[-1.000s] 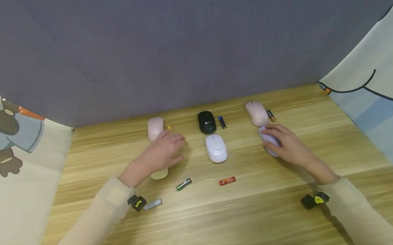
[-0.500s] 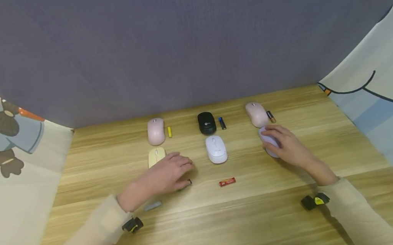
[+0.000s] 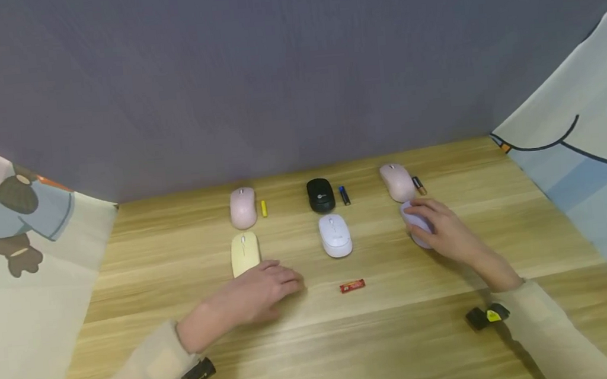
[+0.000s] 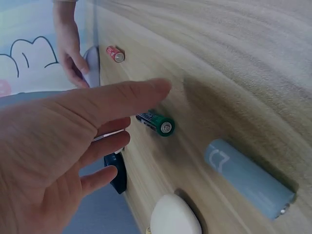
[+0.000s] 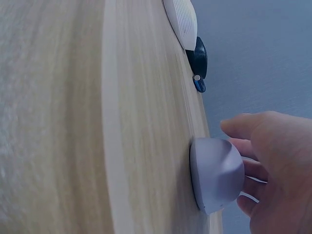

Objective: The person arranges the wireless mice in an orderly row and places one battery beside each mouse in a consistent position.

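My left hand (image 3: 258, 297) hovers low over the table with its thumb held straight and its fingers loosely bent. Just past the thumb, the left wrist view shows a green-ended battery (image 4: 165, 126), apart from the hand. A grey-blue battery (image 4: 248, 178) lies closer to the wrist. Both are hidden behind the hand and wrist in the head view. Partly overlapped by this hand is a pale yellow mouse (image 3: 245, 252). My right hand (image 3: 443, 232) rests relaxed at a lavender mouse (image 5: 217, 175), fingers over its far side, thumb a little off it.
A red battery (image 3: 352, 285) lies front centre, below a white mouse (image 3: 335, 235). Along the back stand a pink mouse (image 3: 243, 208) by a yellow battery (image 3: 264, 208), a black mouse (image 3: 320, 195) by a blue-black battery (image 3: 344, 195), and another pink mouse (image 3: 397, 182) by a copper-black battery (image 3: 418, 185).
My left hand has come down toward the front from beside the left pink mouse, past the yellow mouse, to over the green-ended battery. The right hand stays at the lavender mouse.
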`<state>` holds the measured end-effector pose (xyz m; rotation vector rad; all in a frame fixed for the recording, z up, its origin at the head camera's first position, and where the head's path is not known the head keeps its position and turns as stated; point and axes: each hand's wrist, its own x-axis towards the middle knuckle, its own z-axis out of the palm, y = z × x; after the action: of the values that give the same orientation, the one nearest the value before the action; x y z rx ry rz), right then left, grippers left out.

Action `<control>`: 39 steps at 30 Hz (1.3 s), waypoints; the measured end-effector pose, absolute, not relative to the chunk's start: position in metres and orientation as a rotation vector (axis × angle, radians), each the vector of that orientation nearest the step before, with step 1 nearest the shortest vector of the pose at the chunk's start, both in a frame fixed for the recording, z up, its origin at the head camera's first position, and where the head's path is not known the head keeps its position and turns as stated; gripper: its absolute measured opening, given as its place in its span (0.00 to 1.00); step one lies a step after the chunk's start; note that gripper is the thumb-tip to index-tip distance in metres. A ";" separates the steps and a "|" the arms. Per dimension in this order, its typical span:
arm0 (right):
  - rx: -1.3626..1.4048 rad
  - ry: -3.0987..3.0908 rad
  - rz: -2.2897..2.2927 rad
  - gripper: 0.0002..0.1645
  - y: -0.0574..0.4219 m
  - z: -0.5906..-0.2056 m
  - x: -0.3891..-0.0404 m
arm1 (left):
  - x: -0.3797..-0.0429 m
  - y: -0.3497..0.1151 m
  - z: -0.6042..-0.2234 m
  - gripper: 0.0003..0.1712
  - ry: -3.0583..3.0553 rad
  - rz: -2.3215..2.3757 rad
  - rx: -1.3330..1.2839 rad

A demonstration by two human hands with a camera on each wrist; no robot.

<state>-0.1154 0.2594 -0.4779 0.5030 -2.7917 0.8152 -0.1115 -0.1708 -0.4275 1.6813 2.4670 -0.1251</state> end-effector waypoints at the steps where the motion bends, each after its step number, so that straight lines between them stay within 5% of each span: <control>1: 0.502 -2.796 0.814 0.23 0.260 -0.478 -0.115 | -0.111 -0.171 -0.428 0.36 2.468 -0.140 1.687; 27: 0.499 -2.766 0.822 0.22 0.257 -0.482 -0.113 | -0.111 -0.173 -0.440 0.23 2.516 -0.249 1.848; 39: 0.538 -2.722 0.814 0.23 0.256 -0.482 -0.113 | -0.115 -0.172 -0.436 0.29 2.523 -0.355 1.873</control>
<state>-0.1135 0.2559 -0.4818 0.5378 -2.7225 0.8142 -0.1149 -0.1723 -0.4361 1.8726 2.5234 -0.3554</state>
